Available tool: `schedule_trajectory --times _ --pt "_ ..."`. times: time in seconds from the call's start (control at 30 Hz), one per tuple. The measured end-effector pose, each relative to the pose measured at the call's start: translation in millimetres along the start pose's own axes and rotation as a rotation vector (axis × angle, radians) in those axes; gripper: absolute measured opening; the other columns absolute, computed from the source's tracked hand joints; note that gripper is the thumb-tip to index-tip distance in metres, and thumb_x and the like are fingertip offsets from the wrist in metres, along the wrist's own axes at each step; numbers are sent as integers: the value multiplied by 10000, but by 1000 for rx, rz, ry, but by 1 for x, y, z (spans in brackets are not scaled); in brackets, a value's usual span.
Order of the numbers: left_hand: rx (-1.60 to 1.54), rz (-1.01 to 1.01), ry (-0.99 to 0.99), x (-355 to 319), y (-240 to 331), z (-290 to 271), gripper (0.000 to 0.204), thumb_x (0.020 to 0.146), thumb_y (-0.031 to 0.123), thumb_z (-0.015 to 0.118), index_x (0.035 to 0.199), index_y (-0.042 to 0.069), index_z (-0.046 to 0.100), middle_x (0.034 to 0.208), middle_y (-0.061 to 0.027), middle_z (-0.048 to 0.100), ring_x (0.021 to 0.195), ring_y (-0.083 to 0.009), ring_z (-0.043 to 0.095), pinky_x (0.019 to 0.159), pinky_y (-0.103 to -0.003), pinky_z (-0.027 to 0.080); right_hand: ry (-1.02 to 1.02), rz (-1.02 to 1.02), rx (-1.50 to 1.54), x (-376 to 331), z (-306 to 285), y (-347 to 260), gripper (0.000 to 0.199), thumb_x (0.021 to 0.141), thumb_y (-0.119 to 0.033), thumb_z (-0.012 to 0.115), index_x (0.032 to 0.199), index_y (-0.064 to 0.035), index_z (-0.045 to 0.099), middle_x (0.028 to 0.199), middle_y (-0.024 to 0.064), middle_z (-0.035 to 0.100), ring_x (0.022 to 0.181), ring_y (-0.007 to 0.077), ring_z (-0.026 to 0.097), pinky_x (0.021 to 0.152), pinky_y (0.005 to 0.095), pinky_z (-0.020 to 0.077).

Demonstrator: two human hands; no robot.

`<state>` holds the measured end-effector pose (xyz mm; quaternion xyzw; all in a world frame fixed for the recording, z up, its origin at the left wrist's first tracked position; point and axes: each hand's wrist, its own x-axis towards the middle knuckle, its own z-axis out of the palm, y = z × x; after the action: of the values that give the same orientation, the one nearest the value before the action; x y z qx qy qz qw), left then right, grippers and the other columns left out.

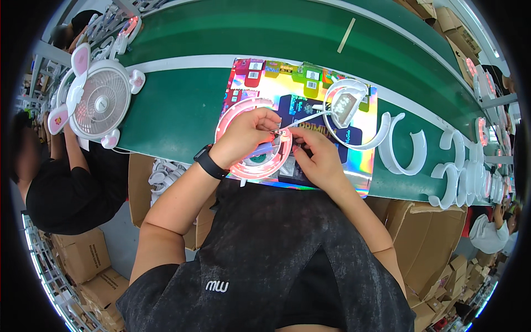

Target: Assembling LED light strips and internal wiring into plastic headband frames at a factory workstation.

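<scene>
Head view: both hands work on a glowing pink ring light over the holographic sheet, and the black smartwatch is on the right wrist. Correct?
Not quite. The head view shows the black smartwatch on the left wrist. The left hand and right hand do work on the glowing pink ring light over the holographic sheet.

We see both bare forearms rising from the lower edge and bending inward, so the hands meet at the centre. Our left hand (243, 135) arches, knuckles up, its fingers curled down and pinched together at the tips. Our right hand (316, 152) faces it, fingers likewise curled, thumb and forefinger pinched. The fingertips of the two hands nearly touch.
</scene>
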<state>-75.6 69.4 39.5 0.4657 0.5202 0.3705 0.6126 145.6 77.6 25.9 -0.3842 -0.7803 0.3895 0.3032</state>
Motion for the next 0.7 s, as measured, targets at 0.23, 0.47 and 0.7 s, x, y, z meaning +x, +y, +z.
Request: schedule_trajectory --times 0.23,0.47,0.7 --pt "-28 31 7 11 11 12 336 833 -128 588 1147 -8 594 993 -85 673 911 -128 644 788 -239 519 59 55 49 -7 -8 -3 394 867 -138 638 1254 -69 607 1147 163 673 1008 327 656 878 407 529" --pt "438 120 39 29 5 41 354 859 -43 636 1208 0 592 1053 -63 666 944 -144 640 871 -265 512 482 136 20 -32 -64 11 374 869 -19 667 1238 -42 610 1104 123 676 993 189 663 742 306 551" --pt "-18 144 7 3 34 21 484 860 153 717 1295 0 567 1274 -162 620 1222 -257 571 994 -355 468 385 340 -905 -97 -147 26 386 794 -137 744 1165 -70 660 1222 128 625 1267 354 524 1151 566 256"
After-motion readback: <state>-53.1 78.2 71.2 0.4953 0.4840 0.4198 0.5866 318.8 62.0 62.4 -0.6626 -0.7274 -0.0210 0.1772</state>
